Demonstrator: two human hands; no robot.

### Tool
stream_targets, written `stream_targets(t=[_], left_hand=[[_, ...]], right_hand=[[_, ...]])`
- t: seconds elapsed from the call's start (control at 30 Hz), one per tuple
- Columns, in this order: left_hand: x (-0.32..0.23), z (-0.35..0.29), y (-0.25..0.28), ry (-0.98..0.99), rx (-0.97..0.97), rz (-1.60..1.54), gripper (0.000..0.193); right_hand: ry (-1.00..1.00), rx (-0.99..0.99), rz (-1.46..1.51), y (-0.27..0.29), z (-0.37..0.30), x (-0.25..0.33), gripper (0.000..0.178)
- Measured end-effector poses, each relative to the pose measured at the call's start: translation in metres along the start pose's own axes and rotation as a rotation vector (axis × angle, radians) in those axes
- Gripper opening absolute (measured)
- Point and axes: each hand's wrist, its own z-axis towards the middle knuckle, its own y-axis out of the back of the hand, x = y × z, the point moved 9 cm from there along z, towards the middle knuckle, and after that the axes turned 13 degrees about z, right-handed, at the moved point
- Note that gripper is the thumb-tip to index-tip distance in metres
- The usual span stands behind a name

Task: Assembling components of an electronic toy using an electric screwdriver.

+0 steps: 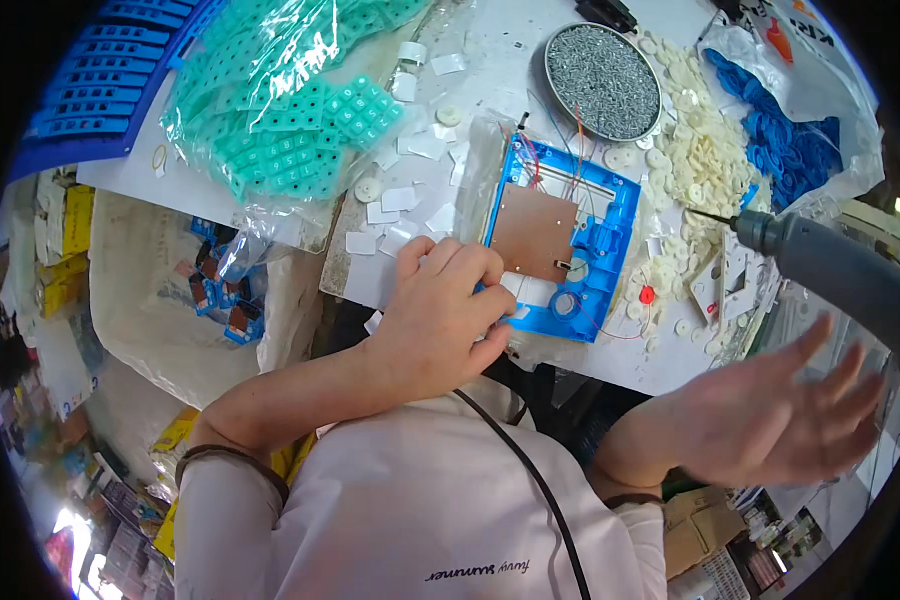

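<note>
Looking down from far off, I begin on the left, where a blue rack [100, 80] sits above a pale bin [120, 300] with small blue and brown parts [232, 290] in it. Next come green keypads [365, 112] in a shiny clear bag [205, 95]. Little white paper bits [400, 200] lie on the white tabletop [500, 65].

Then I see the left hand [450, 310]. Its fingers are bent at the lower left corner of a blue case [620, 235]. I cannot tell if they pinch anything, because the fingers hide that spot.

The case lies flat near the middle of the tabletop, with its inside facing up. It looks like light, stiff plastic, so I think it could slide if bumped. Its side walls look best to take hold of. The brown board [533, 233] in it looks thin and may crack, so I would touch only the edges. The thin red wires [533, 165] look soft and easy to tear, so I would not tug them.

Farther right, tiny grey screws [603, 82] fill a round dish [546, 70], and pale plastic bits [695, 150] make a pile. The right hand [775, 420] is blurry, with its fingers spread apart and nothing in it that I can see. It is near a grey power screwdriver [840, 265].
</note>
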Motion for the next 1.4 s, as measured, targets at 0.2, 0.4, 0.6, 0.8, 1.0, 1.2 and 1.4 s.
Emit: stream_targets(t=[0.2, 0.4, 0.6, 0.8, 1.0, 1.2, 1.4], left_hand=[[0.019, 0.026, 0.013, 0.115, 0.013, -0.226, 0.012], [0.028, 0.044, 0.010, 0.289, 0.113, -0.305, 0.009], [0.016, 0.047, 0.015, 0.158, 0.049, -0.265, 0.010], [0.016, 0.034, 0.014, 0.128, 0.006, -0.304, 0.012], [0.017, 0.031, 0.027, 0.027, -0.159, -0.177, 0.023], [0.010, 0.029, 0.020, -0.092, -0.090, 0.023, 0.025], [0.018, 0.031, 0.011, -0.160, 0.047, -0.047, 0.019]], right_hand=[[-0.662, 0.494, 0.161, -0.046, -0.081, -0.055, 0.023], [-0.829, 0.654, 0.219, -0.075, -0.099, -0.081, 0.020], [-0.721, 0.821, 0.112, -0.082, -0.102, -0.087, 0.018], [-0.435, 0.969, -0.069, -0.093, -0.105, -0.068, 0.023], [-0.245, 0.761, -0.142, -0.081, -0.102, -0.057, 0.021], [-0.430, 0.782, -0.075, -0.077, -0.105, -0.061, 0.014], [-0.541, 0.832, -0.054, -0.074, -0.108, -0.068, 0.013]])
